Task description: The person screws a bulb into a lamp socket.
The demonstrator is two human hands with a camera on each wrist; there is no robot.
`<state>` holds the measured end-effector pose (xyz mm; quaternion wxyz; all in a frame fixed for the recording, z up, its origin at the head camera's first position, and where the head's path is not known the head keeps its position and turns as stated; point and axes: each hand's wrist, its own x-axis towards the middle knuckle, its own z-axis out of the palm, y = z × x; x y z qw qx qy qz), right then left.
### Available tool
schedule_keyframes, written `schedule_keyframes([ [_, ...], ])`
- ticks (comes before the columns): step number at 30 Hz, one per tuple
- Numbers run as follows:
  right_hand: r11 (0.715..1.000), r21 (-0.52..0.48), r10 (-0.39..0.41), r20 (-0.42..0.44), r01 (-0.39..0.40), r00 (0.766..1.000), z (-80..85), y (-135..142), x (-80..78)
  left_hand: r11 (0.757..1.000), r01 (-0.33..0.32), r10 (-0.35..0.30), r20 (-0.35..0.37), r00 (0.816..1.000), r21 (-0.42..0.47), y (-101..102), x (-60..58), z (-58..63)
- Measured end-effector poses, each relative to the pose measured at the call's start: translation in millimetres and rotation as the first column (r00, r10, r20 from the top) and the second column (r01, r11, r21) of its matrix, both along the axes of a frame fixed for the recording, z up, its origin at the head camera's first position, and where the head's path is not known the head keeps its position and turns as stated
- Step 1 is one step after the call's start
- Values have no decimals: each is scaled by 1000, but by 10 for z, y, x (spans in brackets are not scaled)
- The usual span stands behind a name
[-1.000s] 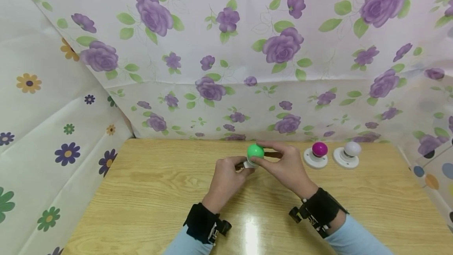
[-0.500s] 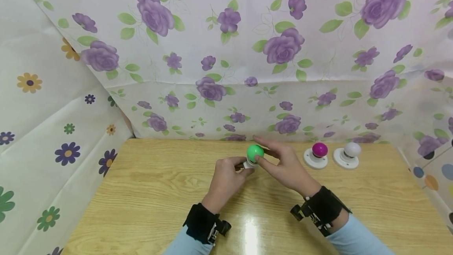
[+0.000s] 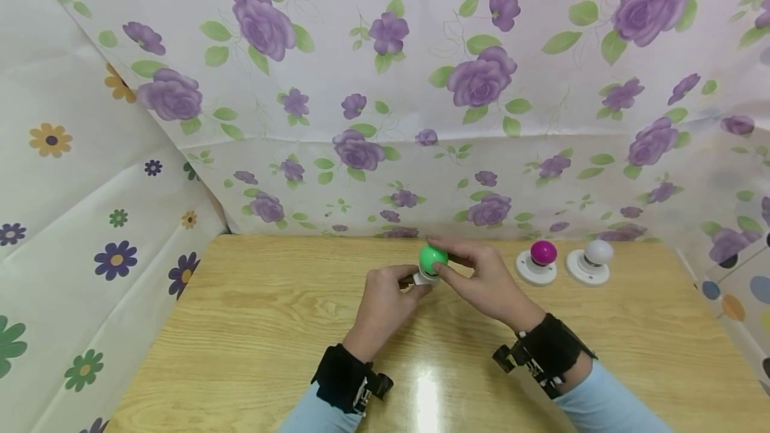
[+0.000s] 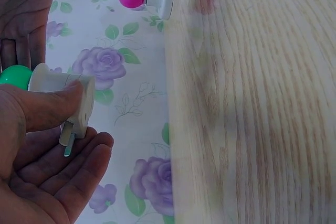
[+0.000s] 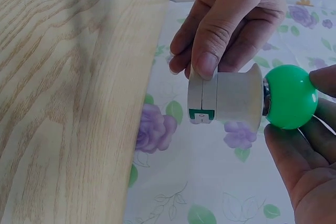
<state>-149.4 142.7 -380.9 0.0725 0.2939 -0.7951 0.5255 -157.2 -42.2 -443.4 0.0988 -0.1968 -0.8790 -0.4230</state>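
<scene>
Above the table, my left hand (image 3: pixel 385 306) grips a white plug-in lamp socket (image 5: pixel 236 93), thumb on one side and fingers on the other. Two flat metal prongs (image 4: pixel 66 134) stick out of it in the left wrist view, and a small switch marked in green (image 5: pixel 201 115) shows in the right wrist view. A green light bulb (image 5: pixel 290 98) sits in the socket's mouth, with a thin ring of its metal base showing. My right hand (image 3: pixel 490 286) pinches the bulb's round part between thumb and fingers.
Right of the hands, a magenta bulb (image 3: pixel 544 252) and a white bulb (image 3: pixel 599 252) stand in round white holders (image 3: pixel 537 276) on the wooden table (image 3: pixel 271 326). Flower-patterned sheeting (image 3: pixel 415 105) rises behind the table's far edge.
Half a second ago, my right fingers spread a little away from the green bulb; now they are back against it. The left hand and socket have hardly moved.
</scene>
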Motion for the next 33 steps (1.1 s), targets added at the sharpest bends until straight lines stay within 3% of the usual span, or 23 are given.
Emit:
schedule_keyframes([
  [7,998,-24,-53,-48,52,997,-235,55,-131,1000,-6,6,13,1000,4,0,-6,18],
  [20,989,-52,-144,-89,140,985,-251,64,-117,1000,-13,13,23,1000,5,1,6,19],
  [27,999,-3,-34,-67,34,997,-196,93,-112,1000,-14,14,35,999,5,-7,9,27],
  [33,1000,3,2,-22,-2,1000,21,12,26,1000,-15,15,30,999,-14,-5,8,30],
])
